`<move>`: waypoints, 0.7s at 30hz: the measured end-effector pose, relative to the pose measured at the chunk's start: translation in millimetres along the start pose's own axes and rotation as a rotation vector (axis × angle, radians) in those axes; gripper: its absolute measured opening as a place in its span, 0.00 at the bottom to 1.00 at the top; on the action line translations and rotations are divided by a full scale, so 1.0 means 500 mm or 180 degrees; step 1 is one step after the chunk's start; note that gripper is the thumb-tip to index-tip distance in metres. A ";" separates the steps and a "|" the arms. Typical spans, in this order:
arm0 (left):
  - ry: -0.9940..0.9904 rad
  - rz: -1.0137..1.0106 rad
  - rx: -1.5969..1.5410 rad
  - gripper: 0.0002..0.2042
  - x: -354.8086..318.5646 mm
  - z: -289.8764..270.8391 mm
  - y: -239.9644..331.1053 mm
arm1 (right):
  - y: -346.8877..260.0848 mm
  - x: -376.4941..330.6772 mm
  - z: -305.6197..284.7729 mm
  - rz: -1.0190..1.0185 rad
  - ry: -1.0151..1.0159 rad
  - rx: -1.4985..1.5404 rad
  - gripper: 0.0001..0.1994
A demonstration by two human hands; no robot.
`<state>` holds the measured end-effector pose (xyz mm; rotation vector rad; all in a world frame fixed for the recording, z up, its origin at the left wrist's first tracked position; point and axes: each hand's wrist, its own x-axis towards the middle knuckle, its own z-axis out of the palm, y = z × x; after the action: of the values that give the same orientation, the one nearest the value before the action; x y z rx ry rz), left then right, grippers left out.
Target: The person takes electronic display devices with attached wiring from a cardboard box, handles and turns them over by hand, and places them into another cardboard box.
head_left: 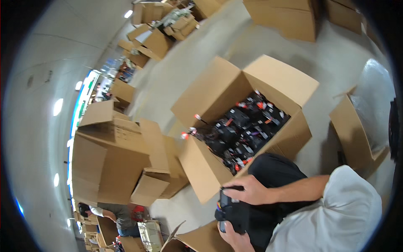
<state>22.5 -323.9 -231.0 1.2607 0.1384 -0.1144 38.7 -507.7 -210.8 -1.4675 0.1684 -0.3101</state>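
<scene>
Both my hands are clamping on one black device [232, 210], holding it between them just in front of my black trousers [275, 168]. My right hand [248, 190] is gripping one end, thumb lying across the casing; my left hand [236, 239] is pressing on the opposite end, fingers partly tucked under. Casing is looking like hard plastic, blocky with rounded edges, a stubby round part jutting out on the side away from me and a small colourful patch near it. It's blurring there, so that patch could be wires or a label.

Just beyond my right hand, a big open carton [235, 98] is standing with flaps spreading, plain brown cardboard. It's holding a jumble of black items [239, 126], small and angular, with red-orange bits [262, 105] poking up among them. Beside my left hand, another open carton [203, 239] is showing bent brown flaps.

Farther out ahead of both hands, a large creased carton [121, 168] is sitting on smooth grey floor [197, 67]; past it a co-worker [126, 216] in a grey top is bending near a cream boxy item [151, 235]. Off beyond my right forearm [300, 189], crinkly clear plastic [371, 101] is bulging from a smaller carton [350, 126].
</scene>
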 end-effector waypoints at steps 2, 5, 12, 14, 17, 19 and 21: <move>-0.0106 -0.0105 0.0064 0.30 -0.002 0.020 0.002 | 0.027 0.027 0.016 -0.0250 0.0348 0.0105 0.14; -0.0462 0.0014 0.0111 0.31 0.008 0.065 -0.003 | 0.026 0.054 0.013 0.0003 0.0601 0.0517 0.19; -0.0172 0.0520 0.0241 0.36 0.023 0.097 -0.018 | 0.009 -0.016 0.048 -0.0085 -0.0131 0.1738 0.38; -0.0112 0.0477 0.0660 0.37 0.034 0.104 -0.020 | 0.014 -0.028 0.037 0.0494 -0.0252 0.1813 0.38; -0.0649 -0.0186 -0.0337 0.41 0.068 0.110 -0.037 | 0.018 -0.008 -0.047 0.0580 -0.0471 0.1468 0.36; -0.0394 -0.0134 0.0246 0.41 0.078 0.142 -0.015 | 0.018 0.000 -0.101 0.0611 -0.1134 0.1613 0.35; -0.0580 -0.0065 0.0175 0.38 0.128 0.150 0.014 | 0.017 0.006 -0.154 0.0589 -0.1475 0.1373 0.35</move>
<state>89.8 -393.9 -212.6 1.2974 -0.0092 -0.2514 19.5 -580.9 -227.0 -1.0512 -0.1317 0.1434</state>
